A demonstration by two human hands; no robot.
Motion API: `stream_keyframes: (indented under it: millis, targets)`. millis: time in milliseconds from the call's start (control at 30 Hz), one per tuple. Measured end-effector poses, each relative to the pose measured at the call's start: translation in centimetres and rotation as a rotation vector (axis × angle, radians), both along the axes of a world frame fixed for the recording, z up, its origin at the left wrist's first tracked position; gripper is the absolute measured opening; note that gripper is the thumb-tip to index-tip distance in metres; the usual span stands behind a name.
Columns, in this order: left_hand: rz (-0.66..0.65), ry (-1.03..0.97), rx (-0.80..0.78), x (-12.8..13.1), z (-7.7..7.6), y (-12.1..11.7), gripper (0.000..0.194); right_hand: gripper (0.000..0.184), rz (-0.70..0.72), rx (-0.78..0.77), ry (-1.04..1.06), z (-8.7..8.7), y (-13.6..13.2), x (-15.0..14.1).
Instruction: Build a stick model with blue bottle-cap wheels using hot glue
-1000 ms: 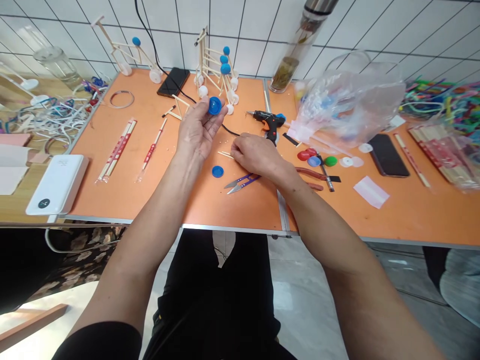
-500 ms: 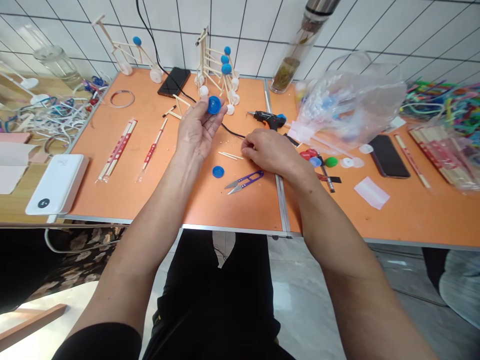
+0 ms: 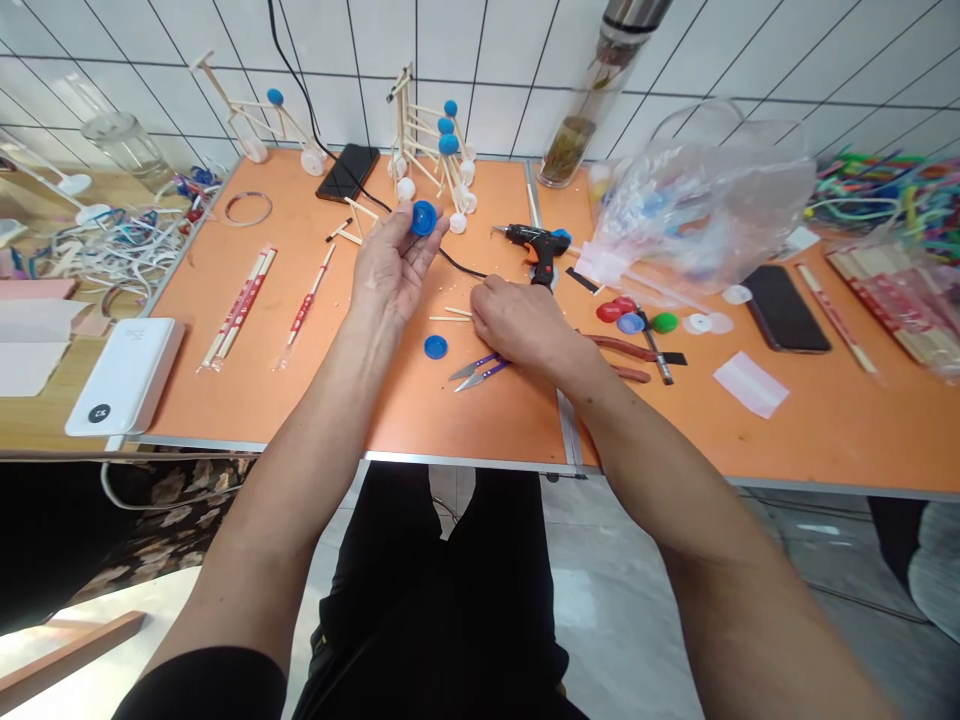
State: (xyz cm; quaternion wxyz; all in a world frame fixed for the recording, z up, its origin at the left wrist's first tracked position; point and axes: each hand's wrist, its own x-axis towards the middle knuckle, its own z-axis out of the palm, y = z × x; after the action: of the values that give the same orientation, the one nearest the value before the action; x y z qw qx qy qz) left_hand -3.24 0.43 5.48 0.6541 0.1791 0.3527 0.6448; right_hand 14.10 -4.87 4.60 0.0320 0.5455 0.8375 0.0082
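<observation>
My left hand (image 3: pixel 394 268) is raised palm up over the orange table (image 3: pixel 360 400) and pinches a blue bottle cap (image 3: pixel 424 217) at its fingertips. My right hand (image 3: pixel 517 325) rests knuckles up on the table, fingers curled down by some short wooden sticks (image 3: pixel 452 314); whether it grips one is hidden. A second blue cap (image 3: pixel 435 346) lies between my hands. Purple thread snips (image 3: pixel 480 369) lie just under my right hand. A black glue gun (image 3: pixel 538 243) sits behind it.
Stick-and-cap models (image 3: pixel 435 150) stand at the back by the tiled wall. Wrapped chopsticks (image 3: pixel 240 305) lie at left, a white power bank (image 3: pixel 124 375) at the left edge. Coloured caps (image 3: pixel 634 320), pliers (image 3: pixel 622 350), a phone (image 3: pixel 784 308) and a plastic bag (image 3: pixel 697 210) fill the right.
My right hand slid right toward the glue gun, then came back left to the short sticks. My left hand kept the blue cap raised.
</observation>
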Motion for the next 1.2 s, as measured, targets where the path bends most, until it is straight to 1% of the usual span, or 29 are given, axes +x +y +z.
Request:
stream_keyframes:
  millis: [67,167,267,333,433,567,700,867,1067,1200]
  targets:
    - [-0.004,-0.002,0.004,-0.1,-0.3,0.2,0.017,0.039,-0.027,0.024,0.079,-0.1,0.1,0.8]
    - [0.004,-0.02,0.007,0.0,-0.4,0.3,0.009,0.035,-0.019,0.049,0.3,0.4,0.5,2.2]
    - [-0.003,-0.029,0.002,0.3,-0.3,0.2,0.016,0.036,-0.017,0.142,0.518,1.1,0.5,3.0]
    - [-0.024,-0.021,-0.006,0.6,-0.2,0.0,0.021,0.037,-0.03,0.223,0.584,1.4,0.3,3.0]
    - [-0.071,-0.002,-0.012,1.2,-0.2,-0.5,0.026,0.038,-0.046,0.294,0.57,1.5,-0.1,2.3]
    - [-0.126,0.003,-0.017,2.0,-0.5,-1.1,0.029,0.042,-0.103,0.294,0.482,1.4,-0.6,1.4]
    - [-0.156,0.005,-0.006,2.6,-1.1,-1.3,0.016,0.046,-0.181,0.266,0.398,1.3,-0.9,0.9]
    - [-0.131,0.025,-0.014,3.0,-1.7,-1.5,0.004,0.046,-0.194,0.275,0.377,1.1,-0.8,0.7]
    - [-0.119,0.033,-0.017,3.3,-1.6,-1.7,0.005,0.046,-0.199,0.269,0.382,1.2,-0.8,0.6]
    - [-0.111,0.045,-0.004,3.3,-1.8,-1.7,0.007,0.043,-0.208,0.266,0.371,1.0,-0.6,0.6]
